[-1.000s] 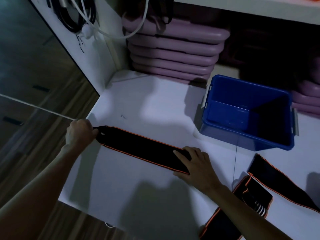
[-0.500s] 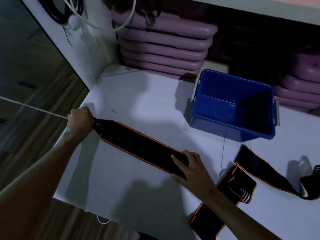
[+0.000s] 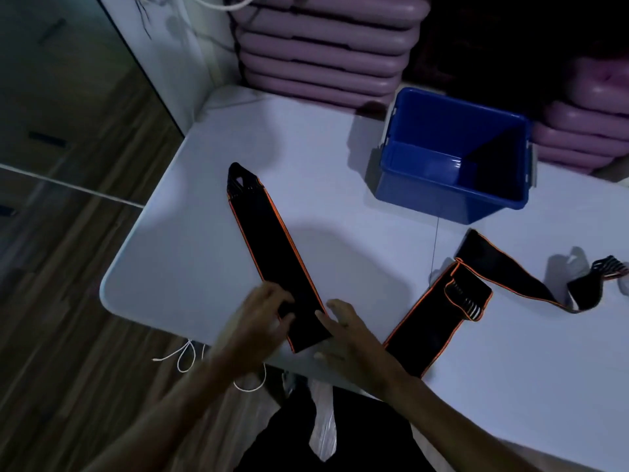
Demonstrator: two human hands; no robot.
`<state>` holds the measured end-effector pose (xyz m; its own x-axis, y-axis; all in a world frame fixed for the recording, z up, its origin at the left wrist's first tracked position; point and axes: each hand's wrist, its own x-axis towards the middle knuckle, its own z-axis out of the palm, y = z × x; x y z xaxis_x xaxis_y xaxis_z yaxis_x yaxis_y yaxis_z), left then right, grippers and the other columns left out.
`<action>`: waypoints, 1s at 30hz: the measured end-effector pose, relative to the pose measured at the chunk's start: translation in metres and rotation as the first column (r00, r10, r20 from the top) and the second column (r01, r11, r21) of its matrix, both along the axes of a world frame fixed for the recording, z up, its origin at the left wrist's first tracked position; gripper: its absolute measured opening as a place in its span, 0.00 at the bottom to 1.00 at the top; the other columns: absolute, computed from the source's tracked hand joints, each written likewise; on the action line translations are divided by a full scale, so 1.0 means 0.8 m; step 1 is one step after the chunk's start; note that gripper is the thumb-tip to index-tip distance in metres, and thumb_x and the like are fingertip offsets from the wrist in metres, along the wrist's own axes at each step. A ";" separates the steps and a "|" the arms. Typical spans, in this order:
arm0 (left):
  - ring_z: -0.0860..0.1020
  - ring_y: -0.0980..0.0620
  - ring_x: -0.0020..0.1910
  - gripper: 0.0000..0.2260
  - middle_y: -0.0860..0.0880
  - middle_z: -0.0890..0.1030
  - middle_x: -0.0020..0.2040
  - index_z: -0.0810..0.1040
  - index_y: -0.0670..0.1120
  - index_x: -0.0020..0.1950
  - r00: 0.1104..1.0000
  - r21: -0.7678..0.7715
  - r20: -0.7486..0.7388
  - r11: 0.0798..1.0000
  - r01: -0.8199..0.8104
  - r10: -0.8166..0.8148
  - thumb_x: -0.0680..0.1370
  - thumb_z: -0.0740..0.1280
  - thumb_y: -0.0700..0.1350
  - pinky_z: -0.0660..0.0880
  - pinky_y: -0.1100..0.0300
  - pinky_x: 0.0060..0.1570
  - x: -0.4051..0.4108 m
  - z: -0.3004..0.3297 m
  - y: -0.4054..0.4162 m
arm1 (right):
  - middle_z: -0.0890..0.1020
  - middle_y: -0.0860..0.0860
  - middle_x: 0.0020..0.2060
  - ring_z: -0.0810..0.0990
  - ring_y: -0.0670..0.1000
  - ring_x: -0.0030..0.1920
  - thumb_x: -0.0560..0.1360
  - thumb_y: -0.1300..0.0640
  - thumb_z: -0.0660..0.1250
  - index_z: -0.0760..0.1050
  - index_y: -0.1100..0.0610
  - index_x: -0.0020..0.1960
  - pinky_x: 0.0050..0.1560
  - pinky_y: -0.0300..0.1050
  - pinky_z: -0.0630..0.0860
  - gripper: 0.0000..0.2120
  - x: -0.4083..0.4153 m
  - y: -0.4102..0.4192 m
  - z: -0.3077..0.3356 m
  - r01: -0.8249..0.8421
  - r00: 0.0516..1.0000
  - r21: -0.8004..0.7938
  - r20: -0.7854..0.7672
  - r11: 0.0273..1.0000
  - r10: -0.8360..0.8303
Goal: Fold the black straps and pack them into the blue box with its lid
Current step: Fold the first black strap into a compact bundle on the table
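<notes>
A long black strap (image 3: pixel 272 247) with orange edging lies flat on the white table (image 3: pixel 190 253), running from its looped far end down to the front edge. My left hand (image 3: pixel 263 313) has its fingers curled on the strap's near end at the left edge. My right hand (image 3: pixel 347 332) rests beside that end with spread fingers, thumb touching the strap. A second black strap (image 3: pixel 439 321) lies to the right, partly folded, trailing off toward the right. The blue box (image 3: pixel 408 192) stands open and empty at the back right. No lid is in view.
Stacks of purple trays (image 3: pixel 323 52) stand behind the box and at the far right (image 3: pixel 585 131). A white panel (image 3: pixel 177 56) closes the table's left rear. The table's rounded corner is at front left, with a white cord (image 3: pixel 183 356) hanging below over the wooden floor.
The strap has swung from lying across the table to pointing away from me. My left hand let go of its far end and came to the near end beside my right hand.
</notes>
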<state>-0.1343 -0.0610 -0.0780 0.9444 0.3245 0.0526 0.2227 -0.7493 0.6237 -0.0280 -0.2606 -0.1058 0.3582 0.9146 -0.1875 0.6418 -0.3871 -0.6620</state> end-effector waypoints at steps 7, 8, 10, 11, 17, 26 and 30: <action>0.71 0.47 0.53 0.20 0.42 0.78 0.55 0.73 0.41 0.60 0.999 0.185 -0.011 0.982 0.048 -0.047 0.70 0.71 0.43 0.80 0.53 0.44 -0.027 -0.038 -0.067 | 0.72 0.58 0.68 0.75 0.61 0.56 0.71 0.58 0.70 0.70 0.59 0.70 0.47 0.52 0.79 0.28 0.038 0.009 0.011 -0.231 0.884 -0.013 0.414 0.973 0.215; 0.71 0.47 0.53 0.20 0.42 0.79 0.54 0.73 0.40 0.59 1.000 0.207 -0.006 0.978 0.028 -0.027 0.69 0.72 0.42 0.81 0.54 0.44 -0.026 -0.039 -0.068 | 0.75 0.58 0.66 0.76 0.60 0.54 0.69 0.56 0.72 0.73 0.59 0.67 0.44 0.51 0.79 0.27 0.042 0.012 0.010 -0.261 0.854 -0.004 0.466 0.965 0.232; 0.73 0.47 0.52 0.17 0.42 0.81 0.52 0.76 0.38 0.58 1.000 0.272 0.026 0.962 -0.001 -0.007 0.70 0.69 0.41 0.81 0.55 0.45 -0.025 -0.035 -0.076 | 0.78 0.57 0.63 0.76 0.58 0.55 0.69 0.52 0.72 0.76 0.60 0.63 0.42 0.50 0.78 0.24 0.046 0.018 0.001 -0.321 0.805 0.023 0.532 0.947 0.261; 0.75 0.46 0.51 0.16 0.42 0.81 0.51 0.78 0.38 0.57 0.999 0.298 0.034 0.955 -0.008 -0.002 0.71 0.66 0.41 0.81 0.56 0.45 -0.025 -0.032 -0.081 | 0.80 0.57 0.61 0.76 0.57 0.55 0.71 0.52 0.71 0.77 0.60 0.62 0.41 0.50 0.78 0.22 0.048 0.019 -0.003 -0.353 0.786 0.040 0.555 0.935 0.273; 0.79 0.45 0.49 0.14 0.40 0.82 0.50 0.78 0.35 0.57 0.997 0.263 0.070 0.963 -0.061 0.045 0.75 0.62 0.41 0.78 0.54 0.49 -0.027 -0.038 -0.084 | 0.83 0.55 0.50 0.78 0.54 0.48 0.79 0.53 0.63 0.79 0.61 0.55 0.40 0.47 0.74 0.13 0.057 0.027 -0.008 -0.445 0.759 0.118 0.576 0.888 0.304; 0.78 0.45 0.43 0.08 0.42 0.77 0.49 0.77 0.40 0.52 0.877 -0.084 -0.033 0.873 -0.481 0.480 0.79 0.61 0.41 0.77 0.51 0.41 0.003 -0.023 -0.065 | 0.83 0.55 0.45 0.77 0.56 0.45 0.81 0.51 0.55 0.80 0.59 0.52 0.45 0.50 0.76 0.18 0.060 0.076 0.004 -0.141 0.967 0.129 0.231 0.982 0.108; 0.76 0.44 0.48 0.11 0.41 0.77 0.54 0.77 0.40 0.53 0.936 0.102 -0.020 0.932 -0.348 0.351 0.77 0.59 0.42 0.77 0.54 0.42 -0.003 -0.024 -0.068 | 0.78 0.54 0.49 0.74 0.54 0.48 0.79 0.56 0.63 0.78 0.58 0.51 0.44 0.50 0.76 0.07 0.049 0.078 0.006 -0.022 0.981 0.198 0.194 0.980 -0.017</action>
